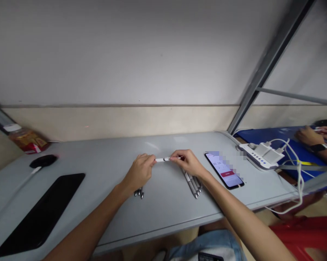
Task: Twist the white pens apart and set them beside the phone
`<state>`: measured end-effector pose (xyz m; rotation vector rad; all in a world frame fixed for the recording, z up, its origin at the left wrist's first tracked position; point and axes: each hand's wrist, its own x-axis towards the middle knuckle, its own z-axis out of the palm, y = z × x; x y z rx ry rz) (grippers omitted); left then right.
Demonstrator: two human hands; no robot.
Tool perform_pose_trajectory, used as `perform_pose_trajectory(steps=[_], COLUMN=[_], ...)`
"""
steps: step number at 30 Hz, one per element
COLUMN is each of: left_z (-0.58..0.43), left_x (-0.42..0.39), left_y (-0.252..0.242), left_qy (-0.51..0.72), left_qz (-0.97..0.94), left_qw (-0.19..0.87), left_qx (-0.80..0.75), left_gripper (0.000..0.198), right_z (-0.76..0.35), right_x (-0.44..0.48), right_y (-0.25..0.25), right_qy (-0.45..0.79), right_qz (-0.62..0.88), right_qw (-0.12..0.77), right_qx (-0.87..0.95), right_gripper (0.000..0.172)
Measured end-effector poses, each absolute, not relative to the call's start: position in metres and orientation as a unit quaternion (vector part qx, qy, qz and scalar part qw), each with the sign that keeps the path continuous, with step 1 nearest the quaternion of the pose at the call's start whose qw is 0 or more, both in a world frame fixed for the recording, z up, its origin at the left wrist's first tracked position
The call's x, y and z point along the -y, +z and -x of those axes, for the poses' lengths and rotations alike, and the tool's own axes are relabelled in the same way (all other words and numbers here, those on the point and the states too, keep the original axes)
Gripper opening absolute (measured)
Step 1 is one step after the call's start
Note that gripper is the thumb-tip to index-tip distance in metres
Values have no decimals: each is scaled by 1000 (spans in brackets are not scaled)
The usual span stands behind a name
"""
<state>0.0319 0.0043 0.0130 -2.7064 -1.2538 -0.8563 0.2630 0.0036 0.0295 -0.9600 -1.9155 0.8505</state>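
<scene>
A white pen (162, 159) with a dark band is held level above the grey table (163, 206), between my two hands. The fingers of my left hand (140, 169) are closed on its left end. My right hand (189, 162) pinches the right end. Under and beside my right hand lie several white and grey pens (192, 186) with silver tips, side by side. Silver tips of more pens (139, 193) show below my left hand; their upper parts are hidden by it.
At right are a lit phone (225, 171) and a white power strip (258, 156) with cables. At left stand a bottle (27, 139), a black disc (43, 160) and a black slab (42, 214). Another person's hands (313, 137) are at far right.
</scene>
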Motion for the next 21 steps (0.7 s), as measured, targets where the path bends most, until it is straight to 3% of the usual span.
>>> perform_pose_trajectory(steps=[3,8,10,12,16,18,21], left_z=[-31,-30,-29,-29,-30,-30,-31], left_x=[-8,-11,-11,-11,-9,-8,-6], left_y=[9,11,11,11,11,11,12], left_qy=[-278,-278,-269,-264,-261,-257,-256], left_qz=[860,859,860,860,862,862,862], left_qw=[-23,-39,-39,-37,-26,-21,-20], left_qx=[426,429,431,435,434,436,438], left_gripper=[21,22,22,23,24,24,25], right_z=[-265,-269,-269,-268,-267,-267,-268], right_x=[-6,-11,-11,-11,-10,-9,-10], right_y=[28,23,22,23,24,24,24], right_qy=[306,363,356,361,380,363,361], right_qz=[388,419,401,397,418,405,402], right_qw=[435,384,413,432,385,410,431], right_qx=[753,738,736,725,729,732,723], right_gripper=[31,35,26,29,29,23,33])
